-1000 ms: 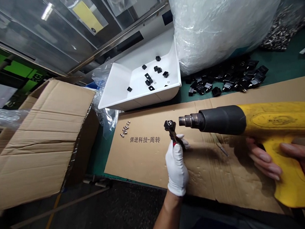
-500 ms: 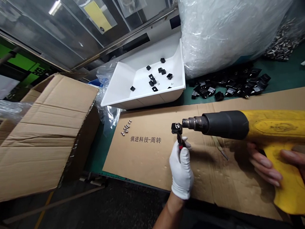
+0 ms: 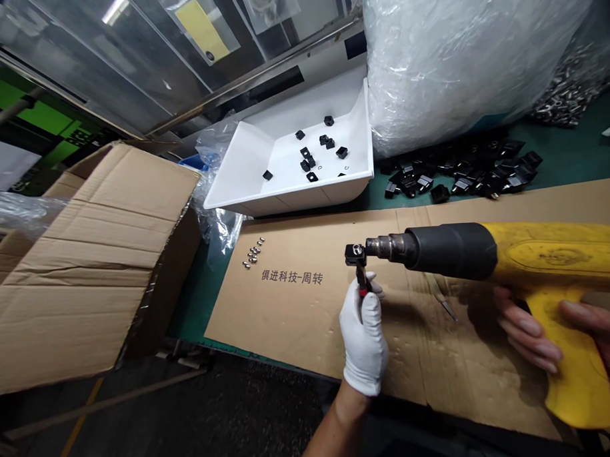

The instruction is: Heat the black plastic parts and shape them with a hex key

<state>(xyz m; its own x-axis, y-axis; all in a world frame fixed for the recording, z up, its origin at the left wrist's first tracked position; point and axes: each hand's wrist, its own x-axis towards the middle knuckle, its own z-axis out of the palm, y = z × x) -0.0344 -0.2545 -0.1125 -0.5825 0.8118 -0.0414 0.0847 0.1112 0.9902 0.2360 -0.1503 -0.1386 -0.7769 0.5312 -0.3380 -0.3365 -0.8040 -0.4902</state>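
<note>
My left hand [image 3: 363, 340], in a white glove, is closed around dark pliers [image 3: 361, 283] with a bit of red on them; the glove hides most of the handles. At the tip of the pliers is a small black plastic part [image 3: 352, 255] with a shiny metal piece [image 3: 357, 249] on its top. My bare right hand [image 3: 531, 330] grips the yellow handle of a heat gun [image 3: 486, 252]. Its stepped metal nozzle [image 3: 388, 247] points left, close beside the black part. Under the gun, tweezers [image 3: 441, 297] lie on the cardboard sheet [image 3: 288, 329].
Several small metal pieces [image 3: 254, 253] lie on the cardboard's left. Behind stands a white tray [image 3: 294, 197] with black parts inside. More black parts [image 3: 463, 173] are heaped beneath a large plastic bag [image 3: 459, 63]. A cardboard box [image 3: 86, 276] stands at left; metal parts [image 3: 573, 86] lie far right.
The view has shifted slightly. Both hands keep their hold, and the nozzle stays beside the black part, with almost no movement between them.
</note>
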